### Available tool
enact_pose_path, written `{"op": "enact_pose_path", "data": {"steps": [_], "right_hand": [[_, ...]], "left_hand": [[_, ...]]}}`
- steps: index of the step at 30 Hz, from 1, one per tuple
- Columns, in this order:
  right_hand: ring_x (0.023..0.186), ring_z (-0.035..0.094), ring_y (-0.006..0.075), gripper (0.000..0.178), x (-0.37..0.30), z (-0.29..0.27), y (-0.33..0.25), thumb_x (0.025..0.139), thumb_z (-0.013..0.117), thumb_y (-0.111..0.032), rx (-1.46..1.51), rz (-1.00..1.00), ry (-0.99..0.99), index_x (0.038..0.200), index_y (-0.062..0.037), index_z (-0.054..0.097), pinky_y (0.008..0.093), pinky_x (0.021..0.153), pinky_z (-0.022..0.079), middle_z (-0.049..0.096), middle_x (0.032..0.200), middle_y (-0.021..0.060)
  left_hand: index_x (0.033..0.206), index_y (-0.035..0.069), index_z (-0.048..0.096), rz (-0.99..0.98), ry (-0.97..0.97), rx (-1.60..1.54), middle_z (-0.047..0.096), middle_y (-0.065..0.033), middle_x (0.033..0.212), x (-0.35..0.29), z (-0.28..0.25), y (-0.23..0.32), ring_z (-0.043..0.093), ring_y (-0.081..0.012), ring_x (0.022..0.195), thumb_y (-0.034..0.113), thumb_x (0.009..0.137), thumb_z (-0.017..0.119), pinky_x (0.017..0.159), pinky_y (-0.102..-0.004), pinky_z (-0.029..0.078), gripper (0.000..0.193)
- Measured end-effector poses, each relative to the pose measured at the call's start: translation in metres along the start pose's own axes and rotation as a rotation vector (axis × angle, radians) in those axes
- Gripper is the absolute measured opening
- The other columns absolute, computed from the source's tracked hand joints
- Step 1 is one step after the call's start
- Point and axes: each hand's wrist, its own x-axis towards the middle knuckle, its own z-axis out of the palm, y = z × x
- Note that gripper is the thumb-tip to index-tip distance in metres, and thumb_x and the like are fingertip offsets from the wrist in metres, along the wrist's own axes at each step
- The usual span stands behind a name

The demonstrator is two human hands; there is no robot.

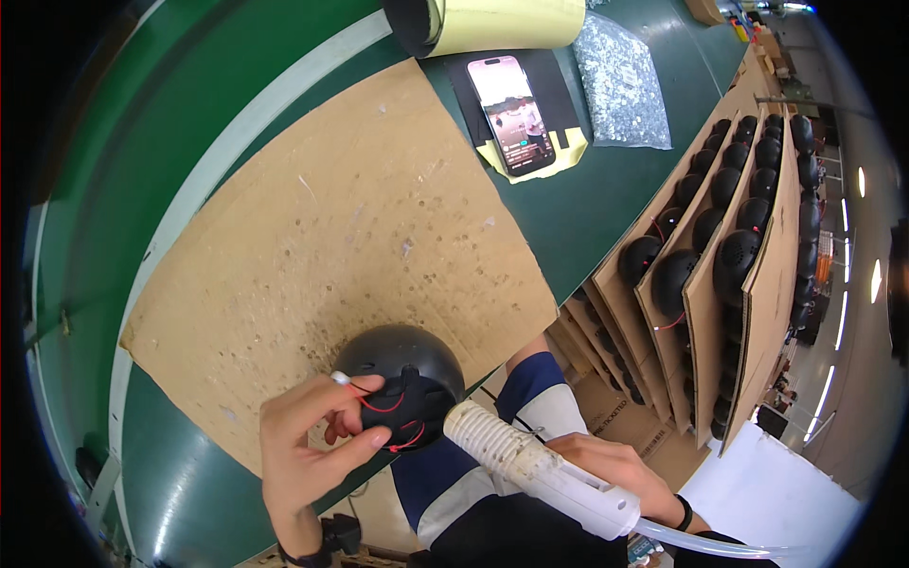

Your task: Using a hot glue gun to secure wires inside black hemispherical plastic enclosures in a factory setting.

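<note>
Ball at the near edge of the cardboard, tool aimed at its right side

The ball (417, 379), black and round, sits at the near edge of the cardboard (284, 227) on your green table (606, 199), partly overhanging it. Being round, it shows no clear long axis; take its facing instead. The smooth dome is turned away from you, and the recessed face is turned up and toward you. Red wires (381, 410) loop over that face, and a white plug (340, 378) shows beside your left index finger.

Your left hand (301, 437) is partly curled at the ball's left side, thumb and index apart, both tips over the recessed face. Firmness of grip: cannot tell.

Your right hand (620, 466) is wrapped around the white tool (540, 470). Long axis of tool: slanting, from the ribbed tip at far left down to the rear end at near right. The tip points away from you and leftward, at the ball's right side; contact or small gap, cannot tell. A clear tube (710, 541) leaves the rear end, running right.

Farther off, the phone (511, 114) lies screen up on a black pad (565, 95), long axis nearly straight away from you. Right of it: a clear bag (625, 85).
</note>
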Motion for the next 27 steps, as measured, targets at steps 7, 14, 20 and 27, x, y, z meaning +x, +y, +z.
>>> {"op": "enact_pose_path", "data": {"steps": [7, 14, 20, 27], "right_hand": [[0.093, 0.067, 0.0358, 0.033, 0.002, 0.022, -0.002, 0.079, 0.071, -0.007, -0.134, 0.018, -0.014, 0.106, 0.009, 0.062, 0.0376, 0.082, 0.054, 0.065, 0.103, 0.0209], [0.082, 0.068, 0.0315, 0.028, 0.007, 0.029, -0.001, 0.074, 0.072, -0.006, -0.252, 0.021, 0.057, 0.097, 0.0066, 0.062, 0.0363, 0.07, 0.055, 0.065, 0.09, 0.0164], [0.077, 0.067, 0.031, 0.028, 0.02, 0.039, -0.007, 0.072, 0.072, -0.003, -0.385, -0.117, 0.091, 0.095, 0.007, 0.062, 0.0349, 0.065, 0.054, 0.064, 0.086, 0.0158], [0.071, 0.065, 0.0289, 0.029, 0.023, 0.045, -0.006, 0.069, 0.075, -0.006, -0.468, -0.136, 0.163, 0.092, 0.0065, 0.064, 0.0345, 0.06, 0.052, 0.063, 0.08, 0.0145]], "left_hand": [[0.082, 0.0, 0.072, 0.075, -0.243, 0.001, 0.071, -0.0049, 0.076, 0.03, -0.007, -0.013, 0.062, -0.0072, 0.061, 0.001, 0.077, 0.081, 0.053, -0.0202, 0.046, 0.011], [0.08, -0.002, 0.069, -0.18, -0.093, -0.288, 0.066, -0.0028, 0.074, 0.047, 0.019, -0.017, 0.056, -0.0045, 0.061, -0.001, 0.084, 0.076, 0.051, -0.0194, 0.041, 0.008], [0.082, -0.002, 0.07, -0.14, -0.069, -0.291, 0.064, -0.001, 0.072, 0.045, 0.019, -0.018, 0.053, -0.0029, 0.059, 0.001, 0.085, 0.076, 0.05, -0.0188, 0.039, 0.008], [0.082, -0.002, 0.07, -0.116, -0.066, -0.304, 0.065, -0.0008, 0.073, 0.046, 0.023, -0.022, 0.053, -0.0027, 0.06, 0.0, 0.085, 0.076, 0.051, -0.019, 0.039, 0.007]]}}
